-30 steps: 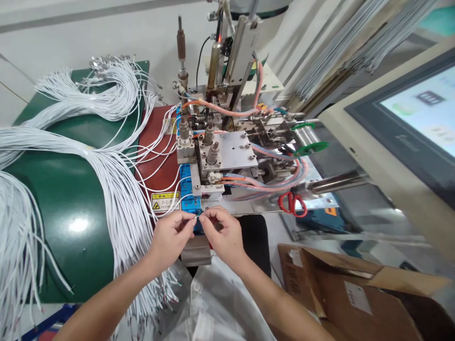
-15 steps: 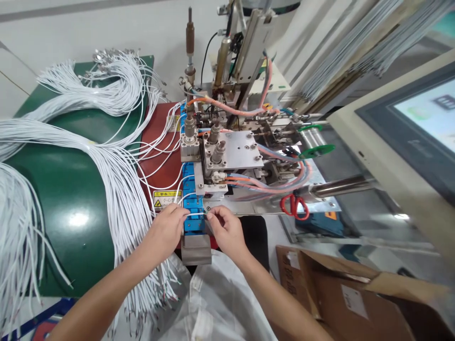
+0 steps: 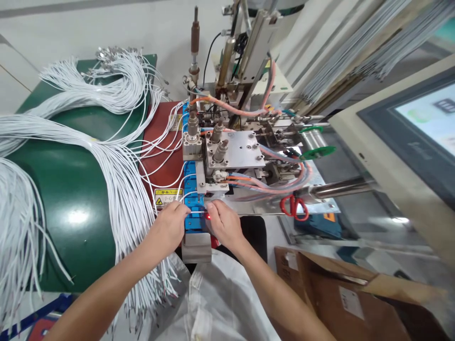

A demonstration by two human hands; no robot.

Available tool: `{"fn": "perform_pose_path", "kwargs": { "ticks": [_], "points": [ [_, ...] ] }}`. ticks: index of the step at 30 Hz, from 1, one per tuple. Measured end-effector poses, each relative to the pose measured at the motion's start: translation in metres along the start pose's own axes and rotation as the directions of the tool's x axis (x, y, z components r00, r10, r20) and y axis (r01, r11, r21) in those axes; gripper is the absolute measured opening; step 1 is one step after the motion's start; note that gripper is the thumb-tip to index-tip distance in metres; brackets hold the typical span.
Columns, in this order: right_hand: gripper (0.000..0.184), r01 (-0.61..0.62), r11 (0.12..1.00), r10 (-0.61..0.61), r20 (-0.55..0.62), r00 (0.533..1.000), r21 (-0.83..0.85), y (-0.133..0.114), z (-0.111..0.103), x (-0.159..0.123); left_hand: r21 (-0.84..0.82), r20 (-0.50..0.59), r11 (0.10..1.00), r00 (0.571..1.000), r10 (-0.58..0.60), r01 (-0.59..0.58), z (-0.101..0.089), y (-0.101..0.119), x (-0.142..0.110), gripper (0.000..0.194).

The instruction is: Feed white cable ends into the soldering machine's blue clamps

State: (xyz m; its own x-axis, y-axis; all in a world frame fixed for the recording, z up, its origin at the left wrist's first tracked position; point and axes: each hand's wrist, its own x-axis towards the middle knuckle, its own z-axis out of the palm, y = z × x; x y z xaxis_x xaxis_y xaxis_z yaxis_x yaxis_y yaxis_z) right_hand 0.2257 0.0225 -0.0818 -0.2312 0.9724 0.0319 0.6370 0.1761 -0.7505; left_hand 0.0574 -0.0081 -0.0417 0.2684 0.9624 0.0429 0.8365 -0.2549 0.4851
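A white cable [image 3: 196, 212] lies across the blue fixture blocks [image 3: 194, 223] at the machine's near end. My left hand [image 3: 173, 221] pinches this cable just left of the blocks. My right hand [image 3: 224, 222] is closed at the cable's other end, right of the blocks; its fingertips hide that end, and a small red light glows under them. Other white cables run from the bundle [image 3: 117, 180] into the blue blocks farther back. The machine [image 3: 234, 149] stands just beyond my hands.
A green mat [image 3: 78, 189] carries several bundles of white cable at left. Red-handled scissors [image 3: 294, 207] and a solder wire spool [image 3: 314, 142] are at the machine's right side. A screen [image 3: 423, 123] juts in at right, above an open cardboard box [image 3: 341, 293].
My hands have drawn apart, from meeting at the cable's end to either side of the blue blocks. The cable now lies across them. The red light has appeared under my right fingers.
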Motion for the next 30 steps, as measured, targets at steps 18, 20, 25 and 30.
{"fn": "perform_pose_path", "kwargs": {
  "ticks": [18, 20, 25, 30],
  "points": [
    [0.034, -0.081, 0.960, 0.133, -0.184, 0.974, 0.268, 0.006, 0.016, -0.001, 0.260, 0.073, 0.959, 0.992, 0.098, -0.114, -0.009, 0.005, -0.005, 0.023],
    [0.033, -0.081, 0.932, 0.177, -0.252, 0.951, 0.353, 0.007, 0.009, 0.000, 0.232, 0.075, 0.961, 0.988, 0.134, -0.148, -0.014, 0.003, -0.006, 0.028],
    [0.037, -0.027, 0.878, 0.192, -0.299, 0.935, 0.478, 0.009, -0.008, -0.005, 0.129, 0.167, 0.950, 0.950, 0.263, -0.285, -0.032, -0.008, -0.018, 0.021],
    [0.038, -0.021, 0.851, 0.191, -0.273, 0.943, 0.524, 0.010, -0.015, -0.010, 0.078, 0.355, 0.951, 0.900, 0.253, -0.298, -0.047, -0.012, -0.029, 0.008]
  ]
}}
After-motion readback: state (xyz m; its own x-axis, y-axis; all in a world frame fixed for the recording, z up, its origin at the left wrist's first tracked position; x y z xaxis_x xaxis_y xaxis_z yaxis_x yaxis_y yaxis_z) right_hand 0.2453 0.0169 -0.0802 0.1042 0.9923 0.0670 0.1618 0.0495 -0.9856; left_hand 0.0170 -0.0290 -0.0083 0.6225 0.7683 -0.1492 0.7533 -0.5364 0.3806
